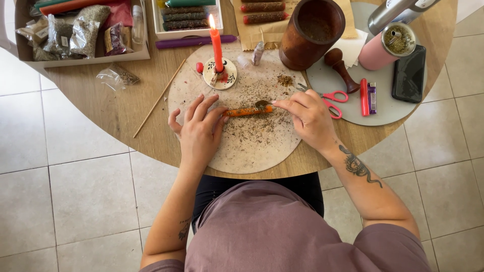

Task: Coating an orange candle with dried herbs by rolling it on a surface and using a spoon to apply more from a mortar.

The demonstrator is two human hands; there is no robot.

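Orange candle (245,111) lies flat between your two hands on the round mat (252,151).

Your left hand (198,130) rests on the mat with fingers spread, its fingertips touching the candle's left end. Your right hand (308,115) comes in from the other side, thumb and forefinger pinched on a small spoon (261,104) whose bowl sits over the candle's right end. Dried herb crumbs (252,132) are scattered on the mat under and around the candle. Just beyond it a red candle (216,48) burns upright in a small holder (220,74). Red-handled scissors (330,98) lie near your right hand, and a wooden mortar (310,32) stands farther back on the wooden surface (116,108).
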